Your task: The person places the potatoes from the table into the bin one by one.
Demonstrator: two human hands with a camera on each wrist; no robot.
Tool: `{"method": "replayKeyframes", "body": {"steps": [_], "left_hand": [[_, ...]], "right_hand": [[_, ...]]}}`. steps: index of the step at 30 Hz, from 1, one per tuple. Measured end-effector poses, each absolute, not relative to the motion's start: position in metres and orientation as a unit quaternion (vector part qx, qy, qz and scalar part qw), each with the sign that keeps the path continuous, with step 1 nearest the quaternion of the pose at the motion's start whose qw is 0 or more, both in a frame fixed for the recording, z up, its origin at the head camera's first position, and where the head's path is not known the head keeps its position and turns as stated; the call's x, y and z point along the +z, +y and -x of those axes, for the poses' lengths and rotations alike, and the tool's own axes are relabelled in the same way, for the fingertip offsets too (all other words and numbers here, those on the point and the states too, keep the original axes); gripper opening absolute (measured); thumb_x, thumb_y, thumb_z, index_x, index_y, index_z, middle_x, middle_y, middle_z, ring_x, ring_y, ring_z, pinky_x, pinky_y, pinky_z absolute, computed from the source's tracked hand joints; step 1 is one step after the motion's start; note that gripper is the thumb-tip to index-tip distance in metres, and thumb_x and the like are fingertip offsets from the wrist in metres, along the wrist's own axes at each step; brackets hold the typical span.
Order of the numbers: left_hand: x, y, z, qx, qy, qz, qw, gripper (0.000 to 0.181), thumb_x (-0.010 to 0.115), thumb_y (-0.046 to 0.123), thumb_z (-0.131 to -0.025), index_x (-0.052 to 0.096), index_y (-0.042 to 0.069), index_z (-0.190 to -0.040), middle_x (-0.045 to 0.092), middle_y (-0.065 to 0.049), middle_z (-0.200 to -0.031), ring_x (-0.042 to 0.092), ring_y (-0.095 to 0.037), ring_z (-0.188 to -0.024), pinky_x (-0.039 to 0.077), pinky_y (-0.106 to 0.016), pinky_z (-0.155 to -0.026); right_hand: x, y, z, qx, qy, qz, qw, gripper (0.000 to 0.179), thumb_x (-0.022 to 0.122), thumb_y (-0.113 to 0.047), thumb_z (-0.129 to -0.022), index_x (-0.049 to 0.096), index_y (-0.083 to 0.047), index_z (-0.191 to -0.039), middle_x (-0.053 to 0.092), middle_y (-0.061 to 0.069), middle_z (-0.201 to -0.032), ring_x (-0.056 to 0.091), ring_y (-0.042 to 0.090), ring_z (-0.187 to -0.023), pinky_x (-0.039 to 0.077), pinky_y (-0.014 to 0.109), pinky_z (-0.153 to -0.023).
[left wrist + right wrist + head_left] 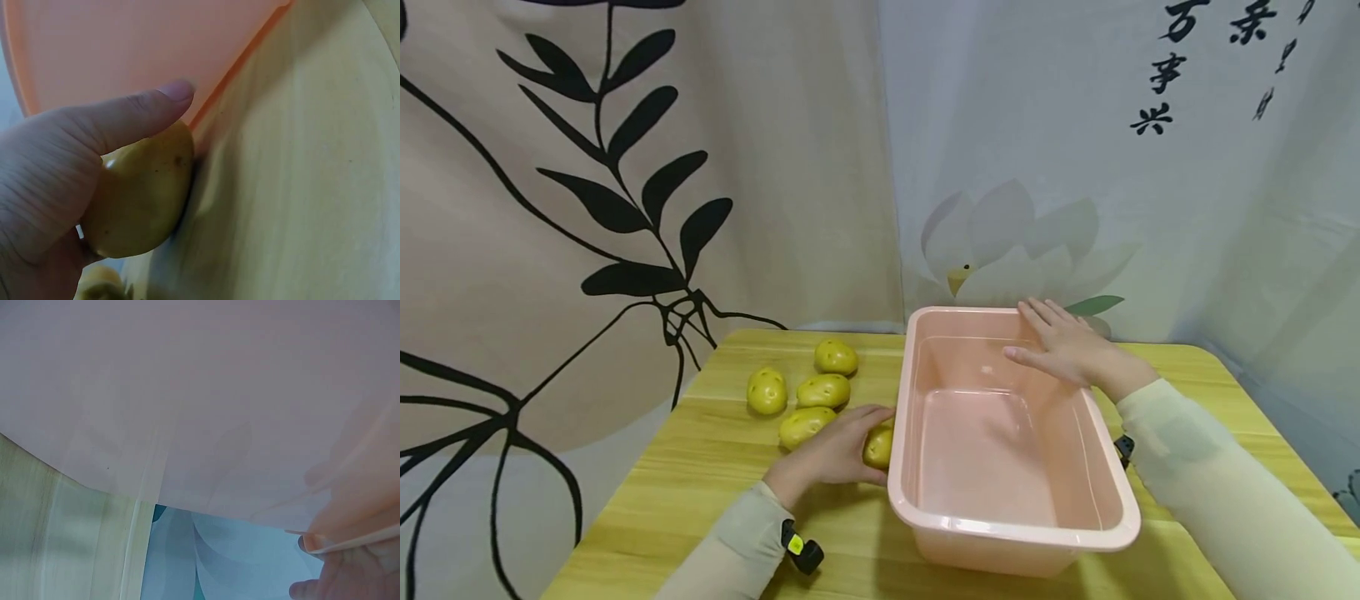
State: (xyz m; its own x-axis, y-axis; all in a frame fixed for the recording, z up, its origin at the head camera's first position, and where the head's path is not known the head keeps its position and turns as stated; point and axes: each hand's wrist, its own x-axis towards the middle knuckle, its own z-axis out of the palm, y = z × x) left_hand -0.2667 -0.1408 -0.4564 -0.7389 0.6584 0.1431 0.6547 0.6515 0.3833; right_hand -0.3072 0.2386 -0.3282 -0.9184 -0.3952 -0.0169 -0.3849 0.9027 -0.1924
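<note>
My left hand (842, 448) holds a yellow potato (877, 450) low over the wooden table, right beside the left wall of a pink plastic tub (1000, 546). In the left wrist view the thumb lies along the top of that potato (142, 199), which has small dark spots; the other fingers are mostly hidden behind it. My right hand (1075, 348) grips the tub's rim at the far right corner, thumb on the inner side and fingers over the far edge. Nothing lies inside the tub. The right wrist view is mostly filled by its outer wall (125, 381).
Several more potatoes (823, 390) lie in a loose group left of the tub. The wooden table (700, 500) has rounded corners, and a patterned cloth (805, 167) hangs behind its far edge.
</note>
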Motion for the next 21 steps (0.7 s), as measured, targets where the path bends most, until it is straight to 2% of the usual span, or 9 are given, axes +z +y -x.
{"method": "replayKeyframes", "body": {"steps": [4,8,16,21], "left_hand": [[-0.463,-0.138,0.268,0.203,0.91,-0.362,-0.003,0.098,0.085,0.054,-0.063,0.042,0.021,-0.145,0.048,-0.001,-0.141,0.043,-0.019,-0.13,0.035,-0.038,-0.108],[-0.467,-0.137,0.268,0.189,0.914,-0.358,-0.013,0.094,0.086,0.048,-0.063,0.045,0.019,-0.143,0.05,-0.004,-0.139,0.044,-0.021,-0.129,0.036,-0.04,-0.107],[-0.47,-0.141,0.271,0.19,0.919,-0.345,-0.014,0.099,0.081,0.062,-0.062,0.044,0.022,-0.144,0.053,0.003,-0.135,0.045,-0.019,-0.126,0.034,-0.04,-0.107],[-0.475,-0.146,0.271,0.222,0.916,-0.335,-0.012,0.103,0.074,0.072,-0.06,0.042,0.024,-0.145,0.051,0.007,-0.137,0.044,-0.017,-0.128,0.034,-0.041,-0.108]], "right_hand": [[-0.33,0.238,0.309,-0.092,0.974,0.205,0.027,0.092,0.035,-0.068,-0.093,0.009,-0.005,-0.154,0.007,0.022,-0.158,0.001,0.043,-0.144,0.009,0.068,-0.107],[-0.331,0.238,0.31,-0.093,0.974,0.206,0.028,0.092,0.035,-0.068,-0.093,0.008,-0.005,-0.154,0.005,0.021,-0.158,0.0,0.042,-0.144,0.008,0.068,-0.108],[-0.331,0.241,0.311,-0.09,0.974,0.206,0.024,0.093,0.037,-0.068,-0.093,0.008,-0.004,-0.154,0.005,0.023,-0.158,0.001,0.043,-0.144,0.007,0.067,-0.109],[-0.332,0.241,0.311,-0.093,0.974,0.204,0.027,0.093,0.037,-0.068,-0.092,0.007,-0.006,-0.154,0.005,0.023,-0.158,0.0,0.044,-0.143,0.007,0.068,-0.108]]}}
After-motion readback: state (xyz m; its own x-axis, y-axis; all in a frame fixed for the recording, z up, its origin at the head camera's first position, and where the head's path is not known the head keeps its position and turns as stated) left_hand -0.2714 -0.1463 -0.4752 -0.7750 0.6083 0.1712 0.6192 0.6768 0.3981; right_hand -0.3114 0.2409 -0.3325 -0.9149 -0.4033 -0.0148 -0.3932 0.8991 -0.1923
